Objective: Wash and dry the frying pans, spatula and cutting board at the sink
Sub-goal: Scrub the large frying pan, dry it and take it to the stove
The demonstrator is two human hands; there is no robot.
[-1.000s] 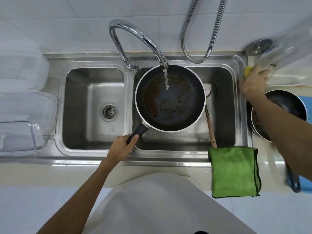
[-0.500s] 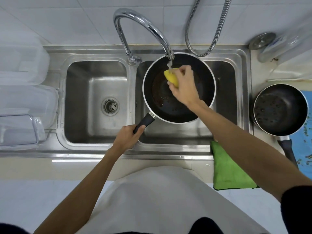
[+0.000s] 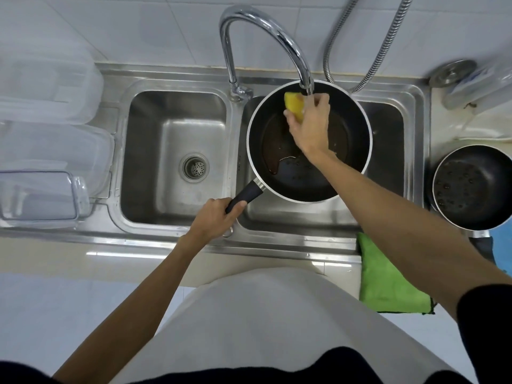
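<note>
A black frying pan with a pale rim is held over the right sink basin, brown greasy water pooled in it. My left hand grips its black handle at the divider between the basins. My right hand holds a yellow sponge inside the pan, just under the tap's spout. A second black pan, speckled with residue, sits on the counter at the right. The spatula and cutting board are hidden from view.
The left sink basin has a round drain strainer. A green cloth hangs over the counter's front edge. Clear plastic containers stand at the left. A metal shower hose hangs behind the sink; a blue mat lies far right.
My right hand fetched the yellow sponge from the right counter and brought it into the pan under the spout. My left hand kept hold of the handle.
</note>
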